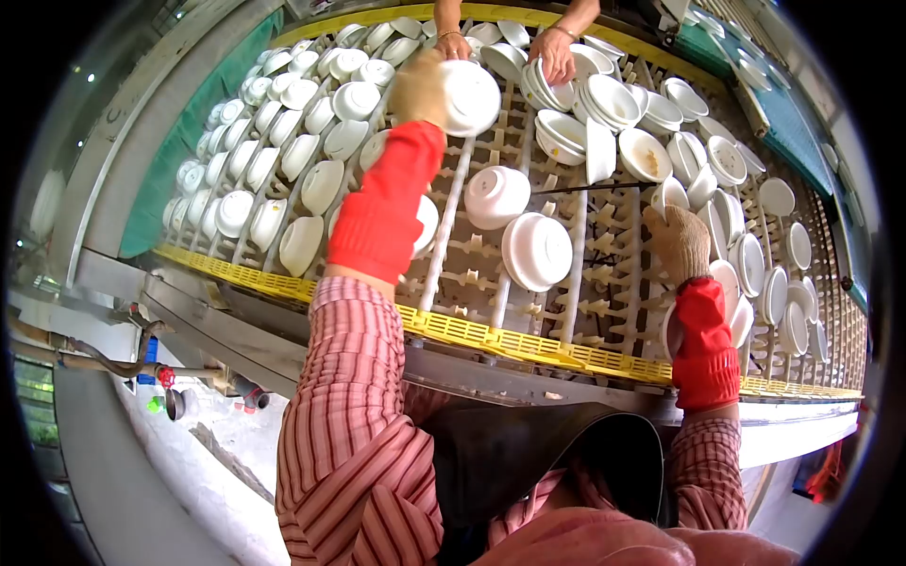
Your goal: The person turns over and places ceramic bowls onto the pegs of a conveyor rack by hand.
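Pegged conveyor point(574, 274); knit-gloved left grip point(420, 91) at smooth bowl point(472, 99); right grip point(681, 245) at dish point(670, 193); both closures unclear.

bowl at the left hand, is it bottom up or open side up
Bottom up: the bowl by the left hand shows its round base, not its hollow.

An industrial dish-handling floor, apparently a commercial dishwashing plant: white bowls point(357, 100) and plates point(794, 328) stand by the dozen on a wide bed of pegs point(596, 307) bordered by yellow slotted strips point(538, 348). A green panel point(170, 184) lines the left end, while a blue-green belt point(813, 127) bears more dishes at upper right. Metal framing point(203, 325), pipes point(83, 362) and a red valve point(166, 377) flank the line, where one worker wears red sleeve guards point(385, 200) and a second person point(555, 55) reaches in from the far side.
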`<state>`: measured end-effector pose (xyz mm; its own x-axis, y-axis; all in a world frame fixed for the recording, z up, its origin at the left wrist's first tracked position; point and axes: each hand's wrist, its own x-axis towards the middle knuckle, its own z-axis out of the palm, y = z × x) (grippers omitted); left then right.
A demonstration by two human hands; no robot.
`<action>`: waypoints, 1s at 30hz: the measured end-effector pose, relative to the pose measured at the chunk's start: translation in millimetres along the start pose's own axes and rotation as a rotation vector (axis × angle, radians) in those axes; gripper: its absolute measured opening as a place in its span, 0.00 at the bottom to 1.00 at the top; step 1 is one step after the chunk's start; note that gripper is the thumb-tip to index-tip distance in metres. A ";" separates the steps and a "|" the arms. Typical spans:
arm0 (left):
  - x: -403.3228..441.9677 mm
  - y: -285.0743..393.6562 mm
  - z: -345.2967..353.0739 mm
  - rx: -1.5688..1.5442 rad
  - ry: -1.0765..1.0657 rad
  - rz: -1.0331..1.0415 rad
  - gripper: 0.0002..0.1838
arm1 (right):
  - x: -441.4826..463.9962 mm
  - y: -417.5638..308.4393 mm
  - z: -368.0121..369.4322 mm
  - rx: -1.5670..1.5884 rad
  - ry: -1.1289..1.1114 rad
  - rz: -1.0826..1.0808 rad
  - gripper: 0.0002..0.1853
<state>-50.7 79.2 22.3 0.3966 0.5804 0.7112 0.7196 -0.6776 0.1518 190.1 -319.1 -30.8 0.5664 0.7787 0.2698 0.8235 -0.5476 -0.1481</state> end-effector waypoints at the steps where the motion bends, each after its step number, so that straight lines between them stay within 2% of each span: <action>1: 10.1 -24.4 -5.2 0.012 0.098 0.086 0.13 | -0.2 -0.9 -1.0 0.007 0.000 -0.006 0.26; 2: 19.4 -36.8 -19.1 0.003 0.072 -0.002 0.18 | -1.2 -0.5 0.4 0.013 -0.004 -0.011 0.27; 4: 29.4 -64.5 -28.7 -0.355 -0.020 -0.306 0.30 | -1.3 5.0 9.9 0.031 0.047 -0.044 0.26; 5: 36.0 -75.0 -29.8 -0.706 -0.078 -0.516 0.36 | -1.0 7.1 12.8 0.040 0.077 -0.065 0.26; 6: 30.0 -90.5 -13.7 -0.326 -0.028 -0.428 0.43 | -1.9 3.1 7.8 0.038 0.073 -0.056 0.26; 7: 15.4 -76.4 -26.4 -0.153 -0.063 -0.481 0.40 | -1.3 1.9 6.1 0.046 0.072 -0.057 0.26; 9: -5.2 -70.4 -30.8 -0.041 -0.098 -0.248 0.36 | -2.2 2.9 6.1 0.060 0.062 -0.048 0.26; 11: -23.3 -39.2 -34.5 0.009 -0.150 -0.156 0.28 | -2.9 3.2 8.9 0.054 0.057 -0.044 0.27; 12: -38.1 -24.7 -29.9 -0.156 0.079 0.097 0.21 | -3.2 4.0 9.1 0.048 0.053 -0.045 0.27; 13: -43.2 -1.6 -37.4 -0.248 -0.005 0.193 0.19 | -4.1 4.3 8.4 0.056 0.033 -0.040 0.26; 14: -45.8 15.7 -33.1 -0.213 0.059 0.402 0.20 | -3.8 4.4 7.3 0.064 0.016 -0.037 0.26; 15: -52.0 38.7 -36.2 -0.289 0.090 0.497 0.22 | -3.1 4.7 6.6 0.073 0.001 -0.036 0.25; 16: -48.5 58.1 -30.9 -0.400 0.004 0.607 0.22 | -3.1 5.3 8.6 0.083 0.024 -0.042 0.25; 19: -55.3 98.8 -11.6 -0.228 -0.147 0.820 0.23 | -4.3 5.8 10.4 0.103 0.033 -0.037 0.25; 22: -43.6 115.1 0.5 -0.060 -0.456 0.554 0.21 | -3.7 7.6 9.2 0.120 0.011 -0.038 0.25; 25: -42.5 115.0 -18.6 -0.196 -0.698 0.412 0.23 | -7.2 3.1 6.6 0.121 0.040 -0.053 0.27; 26: -40.7 123.6 -16.8 0.106 -0.685 0.566 0.27 | -6.4 3.8 8.7 0.117 0.037 -0.050 0.27; 29: -65.9 141.5 -42.6 0.188 -0.607 0.678 0.27 | -5.7 8.5 14.1 0.111 0.032 -0.052 0.26; 30: -75.5 136.0 -33.8 0.105 -0.579 0.638 0.22 | -6.0 9.4 13.9 0.121 0.036 -0.058 0.26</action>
<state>-2.0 -72.1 12.4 0.9493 0.2618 0.1737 0.2988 -0.9232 -0.2417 195.0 -324.7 -47.0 0.5178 0.7953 0.3151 0.8540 -0.4591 -0.2447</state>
